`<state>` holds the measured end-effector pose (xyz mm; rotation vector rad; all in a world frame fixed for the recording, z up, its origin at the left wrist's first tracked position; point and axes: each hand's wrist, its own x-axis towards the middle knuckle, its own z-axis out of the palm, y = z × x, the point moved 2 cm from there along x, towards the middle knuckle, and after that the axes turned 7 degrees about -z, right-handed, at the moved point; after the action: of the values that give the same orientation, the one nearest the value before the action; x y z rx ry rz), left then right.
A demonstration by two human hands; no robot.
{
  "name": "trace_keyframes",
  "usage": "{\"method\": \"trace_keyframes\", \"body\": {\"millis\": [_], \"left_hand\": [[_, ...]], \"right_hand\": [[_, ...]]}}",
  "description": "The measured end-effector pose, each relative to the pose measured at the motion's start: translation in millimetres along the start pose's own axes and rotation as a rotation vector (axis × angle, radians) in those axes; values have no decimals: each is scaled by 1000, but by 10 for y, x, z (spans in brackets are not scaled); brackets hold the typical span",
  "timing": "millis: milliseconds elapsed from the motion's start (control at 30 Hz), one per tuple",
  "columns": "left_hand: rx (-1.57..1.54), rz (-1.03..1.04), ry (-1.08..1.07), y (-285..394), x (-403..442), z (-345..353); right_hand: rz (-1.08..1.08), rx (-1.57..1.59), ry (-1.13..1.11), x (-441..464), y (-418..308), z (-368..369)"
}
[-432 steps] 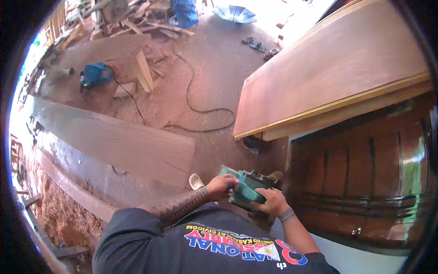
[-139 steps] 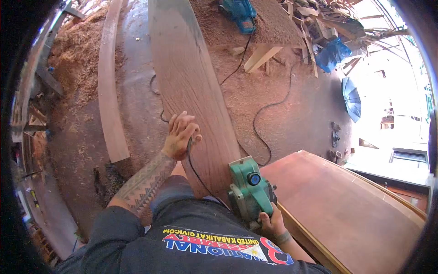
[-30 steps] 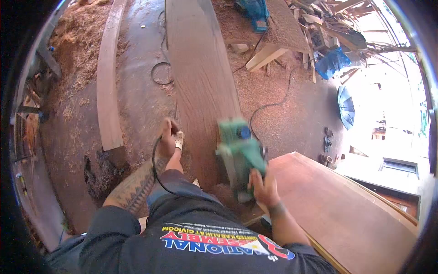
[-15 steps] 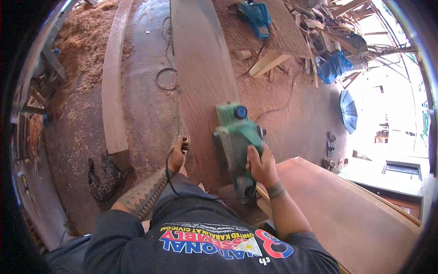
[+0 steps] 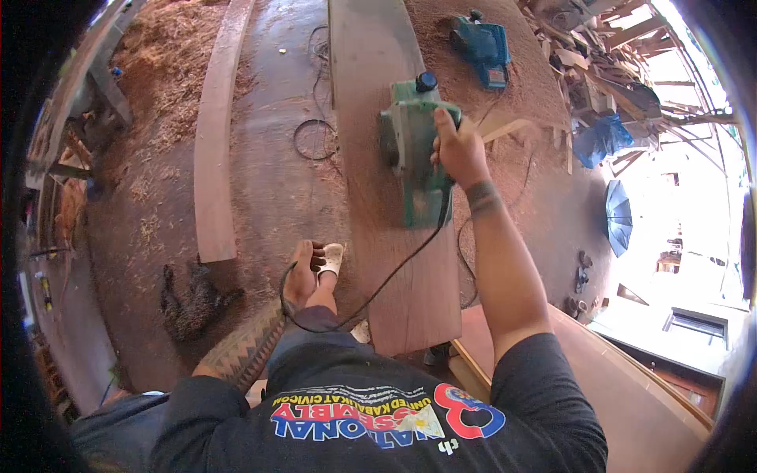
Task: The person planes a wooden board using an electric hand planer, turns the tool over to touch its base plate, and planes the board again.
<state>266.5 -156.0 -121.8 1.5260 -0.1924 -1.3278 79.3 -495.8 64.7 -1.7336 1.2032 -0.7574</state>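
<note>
The planer [image 5: 410, 150] sits on the board [image 5: 418, 307], well up from its near end; the right hand [image 5: 460, 154] grasps the handle, thumb on top; the cord [image 5: 392, 277] leaves the planer at 5 o'clock, slants down across the board and loops round to the left hand [image 5: 306, 272] at 7 o'clock; that hand hangs beside the board, fingers half curled, and I cannot tell whether they clench the cord; a pale shoe [image 5: 331, 258] shows at the hand's 2 o'clock. From the planer, a blue planer [image 5: 482, 49] lies at 1 o'clock; scrap wood [image 5: 599, 71] at 2; an umbrella [image 5: 619, 217] near 4; a panel [image 5: 591, 378] at 5; a plank [image 5: 214, 158] at 9.
</note>
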Motion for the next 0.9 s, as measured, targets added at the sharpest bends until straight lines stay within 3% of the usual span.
{"method": "trace_keyframes", "body": {"millis": [200, 267, 333, 500, 533, 667, 867, 900], "left_hand": [[-36, 41, -50, 60, 292, -248], [-25, 49, -69, 76, 387, -357], [-30, 48, -97, 102, 453, -422], [88, 41, -99, 277, 259, -376], [89, 37, -104, 298, 226, -341], [79, -11, -146, 214, 3, -210], [-3, -203, -291, -463, -261, 85], [-28, -222, -314, -653, -262, 112]], "right_hand": [[-3, 61, -27, 1116, -45, 204], [-96, -67, 6, 1573, 55, 274], [-104, 56, -45, 2018, 168, 359], [-51, 148, -46, 2217, 219, 390], [-86, 4, -54, 1988, 136, 356], [4, 70, -27, 394, 143, 131], [189, -150, -127, -2731, 76, -387], [101, -56, 10, -3187, 64, -406]]}}
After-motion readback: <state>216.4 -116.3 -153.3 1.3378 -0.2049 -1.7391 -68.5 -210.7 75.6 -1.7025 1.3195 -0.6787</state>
